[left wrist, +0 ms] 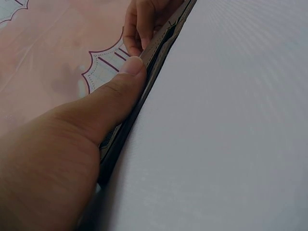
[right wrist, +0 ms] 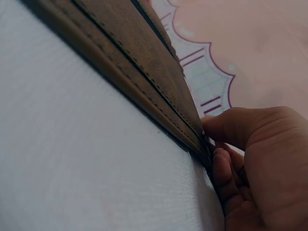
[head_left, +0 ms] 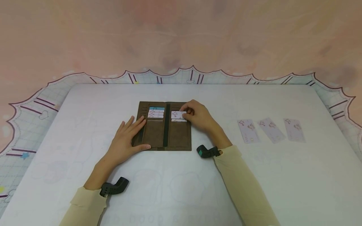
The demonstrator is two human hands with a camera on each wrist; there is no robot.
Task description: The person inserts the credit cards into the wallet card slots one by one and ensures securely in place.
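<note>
Head view: an open brown wallet (head_left: 165,127) lies at the counter's (head_left: 181,188) centre; the left hand (head_left: 127,138), fingers spread, presses its left half flat, while the right hand (head_left: 199,116) pinches a white card (head_left: 178,115) at a right-side slot. Left slots hold three cards (head_left: 156,113); three loose cards (head_left: 271,130) lie toward the right edge. Left wrist view: the thumb (left wrist: 115,96) pins the wallet's edge. Right wrist view: curled fingers (right wrist: 226,168) meet the wallet rim; a skewed card could jam or buckle.

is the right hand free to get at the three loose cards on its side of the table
Probably not yet: the right hand pinches a card at the wallet. The three cards lie uncovered to its right, nothing between.
</note>
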